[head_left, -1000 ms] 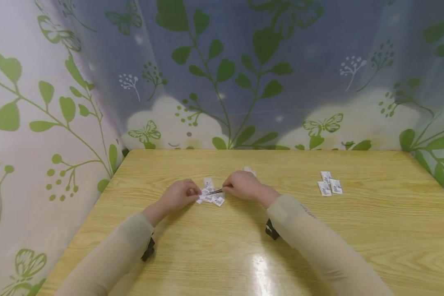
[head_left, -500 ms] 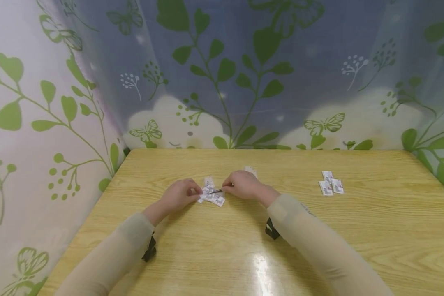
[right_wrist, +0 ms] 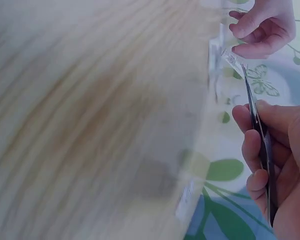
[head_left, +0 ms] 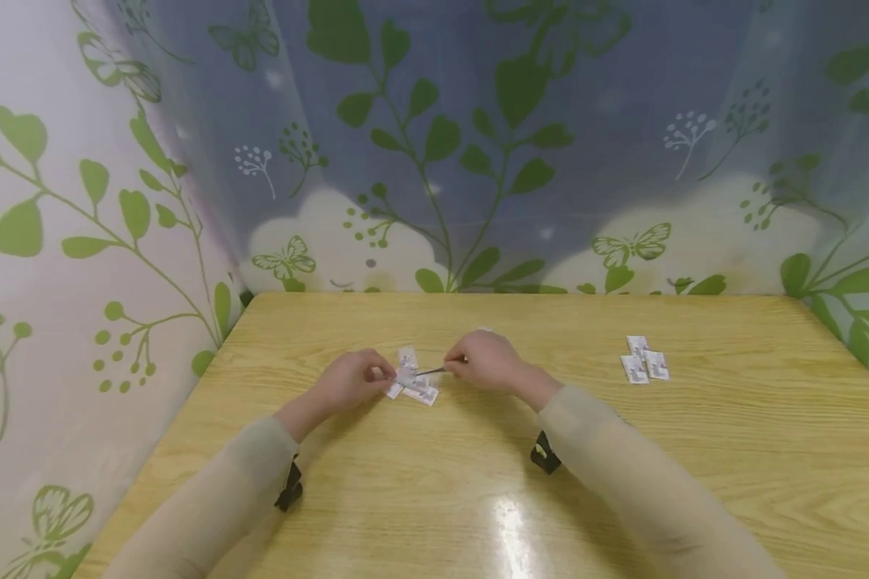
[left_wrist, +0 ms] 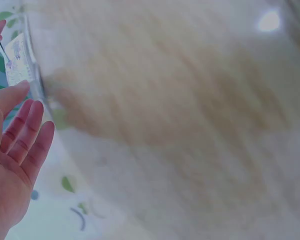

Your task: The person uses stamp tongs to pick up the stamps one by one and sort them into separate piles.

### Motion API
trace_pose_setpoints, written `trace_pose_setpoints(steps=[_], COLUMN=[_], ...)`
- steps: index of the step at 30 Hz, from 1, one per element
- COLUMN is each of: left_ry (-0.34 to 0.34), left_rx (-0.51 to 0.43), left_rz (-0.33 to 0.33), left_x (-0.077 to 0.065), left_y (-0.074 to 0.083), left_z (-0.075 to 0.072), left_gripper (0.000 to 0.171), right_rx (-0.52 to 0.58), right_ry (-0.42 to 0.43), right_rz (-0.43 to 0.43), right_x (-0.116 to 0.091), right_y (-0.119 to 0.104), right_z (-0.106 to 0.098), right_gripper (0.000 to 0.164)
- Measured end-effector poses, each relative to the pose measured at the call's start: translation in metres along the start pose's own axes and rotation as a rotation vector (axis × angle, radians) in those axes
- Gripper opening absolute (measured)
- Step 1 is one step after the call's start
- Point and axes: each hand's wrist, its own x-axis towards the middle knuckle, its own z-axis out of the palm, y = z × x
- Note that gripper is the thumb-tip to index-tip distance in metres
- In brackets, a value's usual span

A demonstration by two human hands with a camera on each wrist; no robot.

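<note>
Tweezers (right_wrist: 260,125) lie in the curled fingers of my right hand (head_left: 487,362). Their tips are at the edge of a small white printed packet (right_wrist: 233,61), which stands tilted above the others. My left hand (head_left: 351,379) has its thumb and index finger together at that packet's other side. In the left wrist view the thumb overlaps the packet (left_wrist: 19,60), while the other fingers of the left hand (left_wrist: 15,170) are loosely extended. Several similar packets (head_left: 422,394) lie overlapping on the table just below. What the packets contain cannot be seen.
A group of three white packets (head_left: 644,362) lies to the right on the wooden table (head_left: 420,490). Another packet (head_left: 485,330) shows partly behind the right hand. A leaf-patterned cloth (head_left: 449,161) rises along the table's back edge and left side.
My right hand has moved a little to the right and away, with the tweezers. The packet at their tips has tilted up off the pile. My left hand stays almost in place.
</note>
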Motion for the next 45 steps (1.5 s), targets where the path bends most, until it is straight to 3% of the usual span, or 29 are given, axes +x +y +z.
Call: trace_pose_setpoints(steps=[10, 20, 27, 35, 40, 45], left_ry=[0.04, -0.09, -0.118, -0.217, -0.209, -0.198], left_rx=[0.015, 0.037, 0.127, 0.225, 0.3, 0.319], left_rz=[0.22, 0.375, 0.461, 0.467, 0.496, 0.504], left_x=[-0.001, -0.007, -0.006, -0.008, -0.008, -0.007], left_y=[0.036, 0.075, 0.08, 0.081, 0.082, 0.08], left_z=[0.002, 0.026, 0.039, 0.042, 0.042, 0.044], left_gripper=[0.01, 0.012, 0.018, 0.029, 0.032, 0.03], right_rx=[0.098, 0.095, 0.079, -0.014, -0.023, -0.026], right_ry=[0.089, 0.091, 0.1, 0.109, 0.112, 0.107], right_rz=[0.011, 0.056, 0.067, 0.049, 0.061, 0.057], right_x=[-0.057, -0.115, -0.123, -0.119, -0.117, -0.115], right_y=[0.026, 0.038, 0.038, 0.04, 0.037, 0.036], right_z=[-0.017, -0.017, -0.011, -0.004, -0.004, -0.003], right_gripper=[0.018, 0.015, 0.013, 0.01, 0.009, 0.01])
